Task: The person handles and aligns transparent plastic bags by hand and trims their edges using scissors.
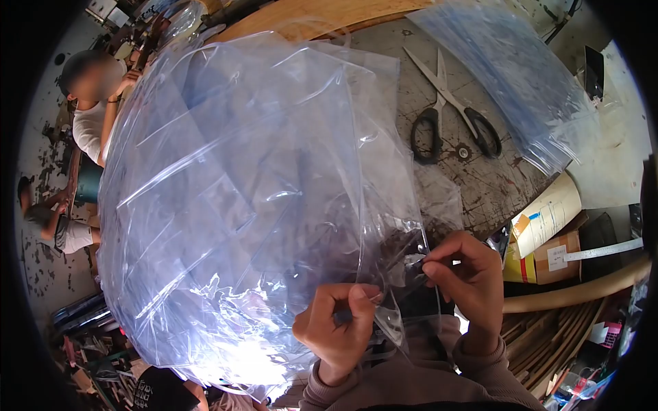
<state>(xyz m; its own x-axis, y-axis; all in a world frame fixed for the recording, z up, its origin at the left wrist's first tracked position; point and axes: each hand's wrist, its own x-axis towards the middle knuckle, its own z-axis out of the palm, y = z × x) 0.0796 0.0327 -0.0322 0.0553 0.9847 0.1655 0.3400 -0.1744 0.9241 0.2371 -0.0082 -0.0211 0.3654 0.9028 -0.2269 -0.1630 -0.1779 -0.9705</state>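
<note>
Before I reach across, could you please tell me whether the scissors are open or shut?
Open: the scissors lie on the worktable with their blades spread apart at the tips and their black handles apart.

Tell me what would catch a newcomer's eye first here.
First, the big, shiny mass of clear plastic sheeting filling the left and middle of the view. Next, the black-handled scissors, lying with blades apart on the scratched table, right of top centre. Then the left hand and right hand, low and near the middle, pinching the sheeting's near edge.
</note>
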